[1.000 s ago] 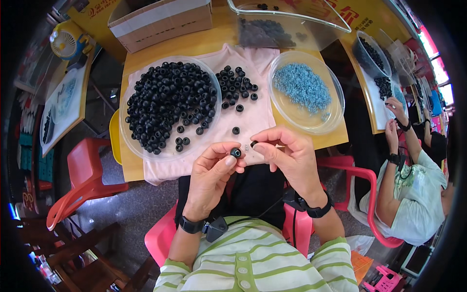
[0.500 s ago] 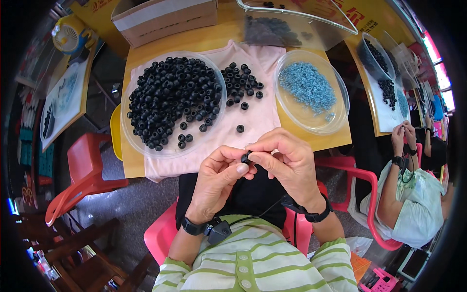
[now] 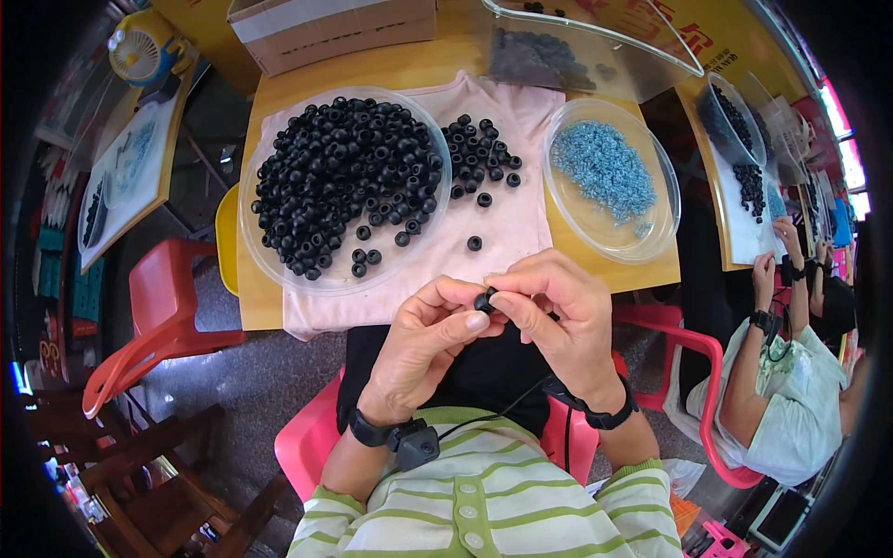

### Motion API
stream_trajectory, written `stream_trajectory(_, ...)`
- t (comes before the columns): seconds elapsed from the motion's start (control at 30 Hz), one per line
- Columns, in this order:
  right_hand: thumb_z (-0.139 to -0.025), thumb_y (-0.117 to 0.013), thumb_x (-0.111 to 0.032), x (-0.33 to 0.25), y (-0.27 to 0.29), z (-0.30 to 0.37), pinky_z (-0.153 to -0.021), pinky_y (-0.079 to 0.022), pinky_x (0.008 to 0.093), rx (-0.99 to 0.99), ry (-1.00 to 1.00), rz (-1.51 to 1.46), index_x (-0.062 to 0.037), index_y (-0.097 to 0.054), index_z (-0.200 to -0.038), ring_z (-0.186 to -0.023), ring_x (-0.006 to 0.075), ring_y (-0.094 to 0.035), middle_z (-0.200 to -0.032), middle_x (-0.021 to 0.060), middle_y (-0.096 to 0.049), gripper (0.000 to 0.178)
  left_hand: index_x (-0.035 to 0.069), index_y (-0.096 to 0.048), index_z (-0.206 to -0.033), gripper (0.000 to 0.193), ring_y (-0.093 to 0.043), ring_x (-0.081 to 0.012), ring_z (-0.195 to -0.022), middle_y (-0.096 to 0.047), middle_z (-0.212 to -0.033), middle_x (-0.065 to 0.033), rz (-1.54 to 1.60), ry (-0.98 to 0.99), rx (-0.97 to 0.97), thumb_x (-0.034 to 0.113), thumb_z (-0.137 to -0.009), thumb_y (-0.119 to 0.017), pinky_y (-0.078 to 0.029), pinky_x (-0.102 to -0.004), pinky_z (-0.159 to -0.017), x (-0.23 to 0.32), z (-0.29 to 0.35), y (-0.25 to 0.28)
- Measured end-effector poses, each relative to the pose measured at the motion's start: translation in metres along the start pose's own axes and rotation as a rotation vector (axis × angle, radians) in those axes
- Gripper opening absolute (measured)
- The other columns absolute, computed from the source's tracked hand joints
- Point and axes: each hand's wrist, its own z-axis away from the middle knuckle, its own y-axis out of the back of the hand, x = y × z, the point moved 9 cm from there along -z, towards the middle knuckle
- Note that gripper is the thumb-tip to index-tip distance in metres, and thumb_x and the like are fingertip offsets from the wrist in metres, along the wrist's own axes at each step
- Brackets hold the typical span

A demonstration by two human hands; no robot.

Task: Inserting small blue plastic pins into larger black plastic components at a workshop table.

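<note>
Beads [image 3: 349, 177] fill a clear tray [image 3: 395, 262] ahead and to the left of a seated worker's left hand [image 3: 419, 346], which pinches one black bead [image 3: 482, 302] between thumb and fingers. Close against it, the right hand [image 3: 566, 321] brings thumb and forefinger together on the same bead; whether a second small piece sits between those fingertips cannot be told. A loose bead [image 3: 474, 244] lies just ahead of the fingertips, with a scatter [image 3: 479, 149] beyond. Ahead and to the right of the right hand stands a dish [image 3: 609, 226] of pale-blue beads [image 3: 605, 172].

A slip is the likeliest trouble: the round bead could roll from a light pinch and drop into the lap [image 3: 446, 372] or onto the floor. The cable [image 3: 493, 415] running between the wrists might catch if the hands part widely, and a tug on the pink cloth [image 3: 521, 214] could shift the tray resting on it.

Left of the left hand, the cloth droops past the front edge of the table [image 3: 651, 272]; both hands work over that edge. Cloth offers room straight ahead, up to the loose bead. Right of the right hand, a strip of wood separates dish from edge.
</note>
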Motion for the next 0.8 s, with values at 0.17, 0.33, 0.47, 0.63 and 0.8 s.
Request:
stream_trajectory(0.17,-0.084,-0.072,0.001,-0.018,-0.002,0.001,-0.058,-0.051,0.0246,-0.021,0.221,0.2,-0.0024,-0.07,-0.104,-0.071,0.0139,-0.065,-0.093,0.0084,-0.066,0.02,0.007,-0.064,-0.103,0.009,-0.065,-0.0175,-0.106,-0.068,-0.108,-0.0075,0.196,0.089,-0.077,0.004,-0.094,-0.065,-0.051,-0.0369,-0.102,-0.01,0.0,-0.003)
stream_trajectory(0.33,-0.075,-0.077,0.0,-0.033,-0.007,0.002,-0.061,-0.055,0.0288,-0.064,0.284,0.269,-0.0022,-0.068,-0.107,-0.073,0.018,-0.065,-0.095,0.0094,-0.064,0.033,0.008,-0.065,-0.102,0.008,-0.063,-0.0201,-0.111,-0.068,-0.11,-0.0087,0.255,0.175,-0.102,0.006,-0.094,-0.065,-0.047,-0.0371,-0.104,-0.013,0.006,-0.01)
stream_trajectory(0.47,-0.07,-0.079,0.001,-0.039,-0.009,0.004,-0.06,-0.056,0.0295,-0.076,0.352,0.327,-0.0029,-0.067,-0.107,-0.075,0.019,-0.065,-0.095,0.0088,-0.063,0.039,0.007,-0.065,-0.103,0.009,-0.063,-0.0218,-0.112,-0.068,-0.111,-0.01,0.299,0.204,-0.112,0.005,-0.094,-0.065,-0.047,-0.0369,-0.104,-0.015,0.01,-0.013)
stream_trajectory(0.63,-0.067,-0.078,0.001,-0.04,-0.008,0.002,-0.059,-0.056,0.0295,-0.076,0.39,0.308,-0.0038,-0.068,-0.105,-0.076,0.0207,-0.064,-0.094,0.008,-0.063,0.04,0.005,-0.065,-0.105,0.01,-0.064,-0.0237,-0.112,-0.068,-0.112,-0.0128,0.282,0.179,-0.105,0.004,-0.095,-0.064,-0.048,-0.0378,-0.104,-0.009,0.012,-0.017)
stream_trajectory(0.8,-0.067,-0.076,0.003,-0.043,-0.011,-0.001,-0.058,-0.054,0.0299,-0.075,0.456,0.273,-0.0029,-0.067,-0.099,-0.073,0.0229,-0.063,-0.091,0.0084,-0.064,0.034,0.004,-0.066,-0.105,0.011,-0.066,-0.0233,-0.11,-0.068,-0.113,-0.014,0.249,0.158,-0.098,0.003,-0.095,-0.062,-0.053,-0.0361,-0.098,-0.008,0.015,-0.011)
